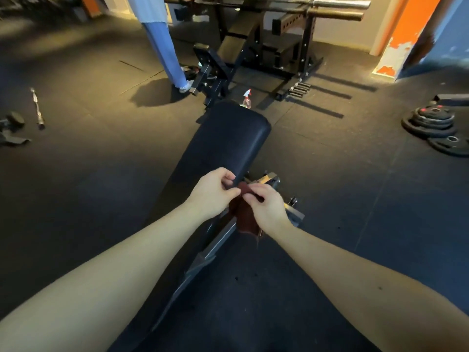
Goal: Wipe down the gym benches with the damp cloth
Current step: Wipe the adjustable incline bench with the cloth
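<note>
Over the near end of the black bench pad (223, 143), the left hand (212, 191) is pinching the dark red cloth (245, 214) at its top edge, while the right hand (265, 207) is gripping it beside, cloth hanging between them.

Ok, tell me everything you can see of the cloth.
The cloth is dark red, soft-looking fabric, bunched at its top and hanging limp with a ragged lower corner. The left hand and right hand both pinch its upper edge, holding it up by the bench frame. Dampness cannot be judged.
</note>
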The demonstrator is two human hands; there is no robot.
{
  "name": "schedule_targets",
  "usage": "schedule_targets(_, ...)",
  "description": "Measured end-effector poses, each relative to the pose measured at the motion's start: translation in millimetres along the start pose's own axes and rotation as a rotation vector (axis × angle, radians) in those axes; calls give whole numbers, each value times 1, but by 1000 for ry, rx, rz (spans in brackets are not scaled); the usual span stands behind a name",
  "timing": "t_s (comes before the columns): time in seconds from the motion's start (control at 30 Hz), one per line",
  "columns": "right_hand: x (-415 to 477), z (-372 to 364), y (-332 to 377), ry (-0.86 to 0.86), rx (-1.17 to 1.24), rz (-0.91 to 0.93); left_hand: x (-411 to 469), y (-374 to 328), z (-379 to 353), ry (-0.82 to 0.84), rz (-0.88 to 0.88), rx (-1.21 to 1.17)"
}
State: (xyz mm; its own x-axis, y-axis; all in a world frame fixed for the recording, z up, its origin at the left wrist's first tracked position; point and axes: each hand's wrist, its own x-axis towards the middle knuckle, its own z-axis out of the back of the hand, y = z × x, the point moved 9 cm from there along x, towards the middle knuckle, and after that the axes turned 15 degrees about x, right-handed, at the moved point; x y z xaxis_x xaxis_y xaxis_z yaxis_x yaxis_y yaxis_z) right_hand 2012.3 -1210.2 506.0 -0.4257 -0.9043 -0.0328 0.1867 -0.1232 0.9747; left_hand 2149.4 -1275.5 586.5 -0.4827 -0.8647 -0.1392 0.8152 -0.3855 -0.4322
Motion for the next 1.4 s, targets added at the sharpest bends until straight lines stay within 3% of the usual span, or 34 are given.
schedule_targets(0.13, 47, 20, -60, -190, 171, -33, 55, 9, -37, -146, -24, 81)
schedule_targets(0.33, 123, 34, -120, -359, 366, 101, 122, 48, -80, -295, 39, 217)
schedule_targets(0.63, 182, 42, -114, -575, 390, 440, 151, 82, -111, -396, -22, 291)
schedule_targets(0.93, 192, -15, -129, -488, 527, 437, 165, 90, -108, -375, -6, 241)
schedule_targets(1.23, 235, 42, -97, -698, 609, 425, 166, 93, -112, -451, -15, 230)
schedule_targets(1.4, 251, 47, -90, -686, 605, 394, 168, 93, -112, -483, -12, 238)
